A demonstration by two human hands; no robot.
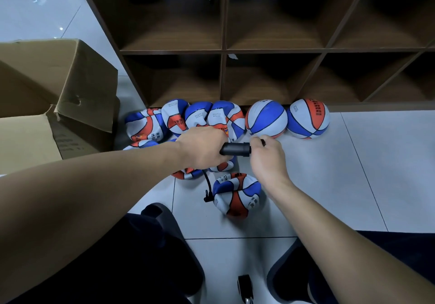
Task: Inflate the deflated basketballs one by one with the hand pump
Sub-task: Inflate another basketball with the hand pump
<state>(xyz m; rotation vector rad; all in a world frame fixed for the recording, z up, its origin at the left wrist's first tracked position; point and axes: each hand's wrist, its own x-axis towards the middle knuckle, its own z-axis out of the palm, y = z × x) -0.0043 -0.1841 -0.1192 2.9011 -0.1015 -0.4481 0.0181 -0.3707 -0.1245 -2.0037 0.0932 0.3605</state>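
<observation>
Our left hand (202, 148) curls round the hand pump (235, 149) barrel, and the right hand (268, 155) fingers pinch its handle. The limp basketball (236, 195) on the floor, hose (207, 186) attached, looks soft and light; we judge it may slide.

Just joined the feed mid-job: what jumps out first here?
Both hands meet mid-frame on a black hand pump: left hand gripping its barrel, right hand on the handle end. Its hose runs down to a crumpled red, white and blue basketball on the floor; two round, inflated ones sit by the brown shelf.
</observation>
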